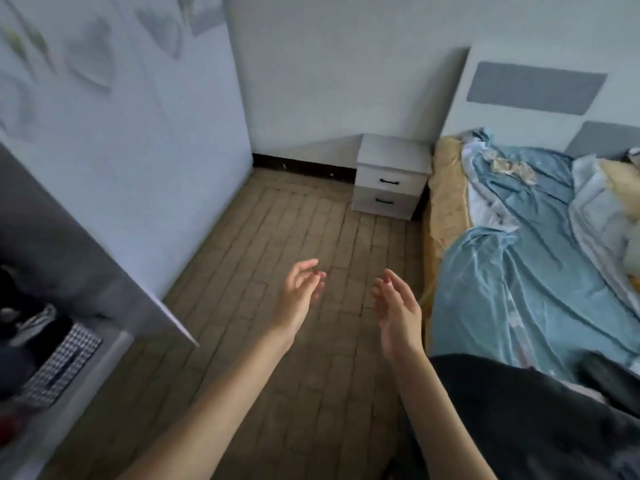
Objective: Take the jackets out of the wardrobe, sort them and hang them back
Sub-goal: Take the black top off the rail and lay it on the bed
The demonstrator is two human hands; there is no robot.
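Both forearms are reaching out over the floor, bare and empty. The left hand is hovering with its palm turned inward, fingers loosely spread and gently bent, holding nothing. The right hand is mirroring it just beside, palm facing the left one, fingers relaxed and apart, gripping nothing either. The two are well clear of each other, not touching.

Under the right forearm a dark jacket is lying at the near edge of the bed, part of it cut off by the frame's bottom corner. At the left edge the wardrobe is standing with its door swung open; inside, dark clothing is showing, too blurred to sort out, with a patterned box in front of it.

Farther off, a white nightstand is sitting against the far wall, just beside the bed's head end.
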